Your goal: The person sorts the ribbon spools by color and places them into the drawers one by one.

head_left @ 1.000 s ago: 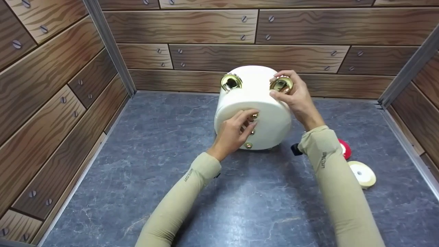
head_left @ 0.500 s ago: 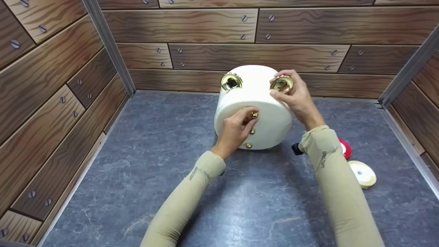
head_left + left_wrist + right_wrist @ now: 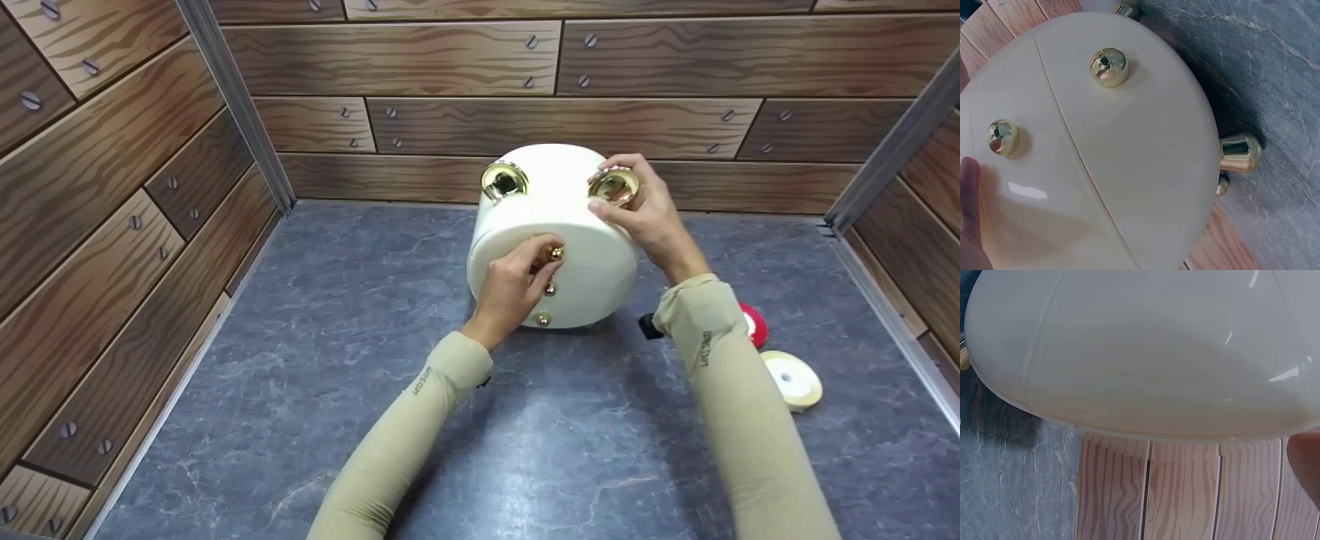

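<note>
A white round-faced box [image 3: 592, 281] with seams across its front, like a small drawer chest, stands in the head view. Its front carries a top knob [image 3: 556, 253], a middle knob [image 3: 551, 288] and a bottom knob [image 3: 544, 319], all gold. Thumb and fingers of my left hand [image 3: 504, 289] pinch the top knob. My right hand [image 3: 656, 221] grips the right gold cup-shaped fitting [image 3: 615, 185] on top; a matching left fitting [image 3: 504, 181] is untouched. In the left wrist view a gold foot [image 3: 1240, 153] shows under the box. The top knob is out of that view.
A red spool [image 3: 754, 325] and a cream spool [image 3: 789, 381] lie on the blue-grey marbled surface [image 3: 300, 420], beside my right sleeve. Wood-patterned panels [image 3: 465, 60] wall in the back and both sides.
My left hand's fingers have come in from loosely spread near the top knob to pinching it. My right hand keeps its grip on the right fitting; the box stays in place.
</note>
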Demonstrator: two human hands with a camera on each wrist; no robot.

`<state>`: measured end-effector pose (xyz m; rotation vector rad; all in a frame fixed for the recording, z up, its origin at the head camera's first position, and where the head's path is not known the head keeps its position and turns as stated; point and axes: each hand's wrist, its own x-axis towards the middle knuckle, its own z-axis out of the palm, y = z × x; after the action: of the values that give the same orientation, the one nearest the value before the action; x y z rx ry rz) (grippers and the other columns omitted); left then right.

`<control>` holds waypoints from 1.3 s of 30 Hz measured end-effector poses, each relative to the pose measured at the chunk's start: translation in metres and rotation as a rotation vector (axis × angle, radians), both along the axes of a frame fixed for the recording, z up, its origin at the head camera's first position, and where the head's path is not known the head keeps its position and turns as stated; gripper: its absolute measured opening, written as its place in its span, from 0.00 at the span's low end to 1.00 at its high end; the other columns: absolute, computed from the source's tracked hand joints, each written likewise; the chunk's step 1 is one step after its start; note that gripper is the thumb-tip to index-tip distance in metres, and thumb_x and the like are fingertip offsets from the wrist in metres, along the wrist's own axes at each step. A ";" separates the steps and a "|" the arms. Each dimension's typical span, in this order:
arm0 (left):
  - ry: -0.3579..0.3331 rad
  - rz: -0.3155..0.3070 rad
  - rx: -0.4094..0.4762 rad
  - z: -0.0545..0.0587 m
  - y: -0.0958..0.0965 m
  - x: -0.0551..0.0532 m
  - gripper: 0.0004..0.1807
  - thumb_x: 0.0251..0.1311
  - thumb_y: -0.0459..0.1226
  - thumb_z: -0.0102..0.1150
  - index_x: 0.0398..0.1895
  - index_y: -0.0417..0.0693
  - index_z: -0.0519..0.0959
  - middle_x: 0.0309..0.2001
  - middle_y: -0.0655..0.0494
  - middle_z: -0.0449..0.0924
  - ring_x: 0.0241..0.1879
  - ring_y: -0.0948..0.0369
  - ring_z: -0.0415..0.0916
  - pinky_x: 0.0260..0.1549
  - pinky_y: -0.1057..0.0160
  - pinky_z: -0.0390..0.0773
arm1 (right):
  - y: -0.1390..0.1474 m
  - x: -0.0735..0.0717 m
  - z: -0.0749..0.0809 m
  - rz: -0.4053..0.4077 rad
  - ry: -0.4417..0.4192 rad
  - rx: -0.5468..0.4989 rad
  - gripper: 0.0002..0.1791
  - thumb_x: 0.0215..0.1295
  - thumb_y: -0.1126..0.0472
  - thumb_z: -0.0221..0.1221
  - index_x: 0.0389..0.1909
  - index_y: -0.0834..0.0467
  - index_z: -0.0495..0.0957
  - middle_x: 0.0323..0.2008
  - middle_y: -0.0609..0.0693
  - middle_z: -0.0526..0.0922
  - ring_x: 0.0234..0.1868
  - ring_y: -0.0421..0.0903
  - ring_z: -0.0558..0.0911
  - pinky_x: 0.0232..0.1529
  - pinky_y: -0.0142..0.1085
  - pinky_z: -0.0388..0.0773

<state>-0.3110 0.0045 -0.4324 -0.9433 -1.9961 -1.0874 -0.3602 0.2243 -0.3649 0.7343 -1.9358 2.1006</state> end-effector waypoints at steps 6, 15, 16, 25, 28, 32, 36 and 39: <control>0.020 -0.002 -0.004 0.000 0.000 0.001 0.11 0.71 0.34 0.63 0.53 0.39 0.80 0.41 0.51 0.86 0.36 0.62 0.86 0.41 0.77 0.83 | 0.002 0.000 -0.002 0.025 0.006 0.013 0.26 0.60 0.74 0.68 0.59 0.58 0.74 0.47 0.58 0.82 0.46 0.47 0.84 0.44 0.34 0.85; 0.029 0.012 -0.023 0.000 -0.001 0.004 0.11 0.71 0.35 0.63 0.52 0.40 0.81 0.40 0.52 0.86 0.36 0.62 0.86 0.39 0.77 0.83 | 0.000 0.001 0.000 -0.003 0.000 0.010 0.27 0.59 0.77 0.67 0.58 0.59 0.74 0.49 0.64 0.81 0.44 0.47 0.84 0.43 0.34 0.85; 0.029 0.012 -0.025 -0.001 -0.001 0.005 0.11 0.71 0.35 0.63 0.53 0.40 0.81 0.41 0.52 0.87 0.36 0.62 0.87 0.39 0.77 0.83 | 0.000 0.001 0.000 -0.002 0.001 0.011 0.27 0.59 0.77 0.67 0.59 0.59 0.74 0.48 0.63 0.81 0.44 0.46 0.84 0.43 0.34 0.85; 0.034 0.018 -0.033 0.000 -0.003 0.009 0.12 0.72 0.36 0.62 0.53 0.40 0.81 0.44 0.51 0.87 0.38 0.62 0.88 0.41 0.77 0.83 | 0.002 0.000 -0.001 0.035 0.022 0.017 0.26 0.61 0.76 0.67 0.59 0.60 0.73 0.48 0.58 0.80 0.44 0.47 0.82 0.41 0.32 0.84; 0.024 0.008 -0.027 0.000 -0.004 0.011 0.12 0.72 0.36 0.62 0.54 0.40 0.80 0.44 0.51 0.87 0.38 0.62 0.88 0.41 0.78 0.83 | 0.003 0.001 0.000 0.038 0.021 0.034 0.26 0.62 0.74 0.67 0.60 0.59 0.73 0.48 0.56 0.80 0.45 0.46 0.82 0.42 0.32 0.83; 0.014 -0.007 -0.014 -0.001 -0.004 0.014 0.13 0.72 0.37 0.62 0.53 0.40 0.81 0.43 0.50 0.87 0.37 0.62 0.87 0.41 0.77 0.83 | 0.004 0.002 0.001 0.039 0.016 0.055 0.26 0.63 0.72 0.68 0.60 0.57 0.73 0.49 0.59 0.80 0.45 0.47 0.82 0.42 0.32 0.83; 0.019 -0.010 -0.010 -0.002 -0.005 0.016 0.12 0.72 0.37 0.63 0.53 0.39 0.81 0.44 0.50 0.87 0.39 0.62 0.88 0.42 0.78 0.83 | 0.005 0.002 0.001 0.042 0.017 0.066 0.26 0.63 0.72 0.68 0.60 0.57 0.73 0.50 0.63 0.79 0.45 0.48 0.82 0.42 0.32 0.83; 0.031 -0.009 -0.015 -0.003 -0.007 0.018 0.12 0.71 0.36 0.63 0.53 0.39 0.81 0.45 0.50 0.87 0.39 0.61 0.88 0.43 0.78 0.83 | 0.005 0.002 0.001 0.045 0.016 0.068 0.26 0.63 0.72 0.68 0.60 0.58 0.72 0.51 0.63 0.78 0.45 0.48 0.82 0.42 0.32 0.84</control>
<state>-0.2930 -0.0021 -0.4352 -0.9728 -1.9790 -1.0579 -0.3582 0.2296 -0.3638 0.8130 -2.0098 2.0572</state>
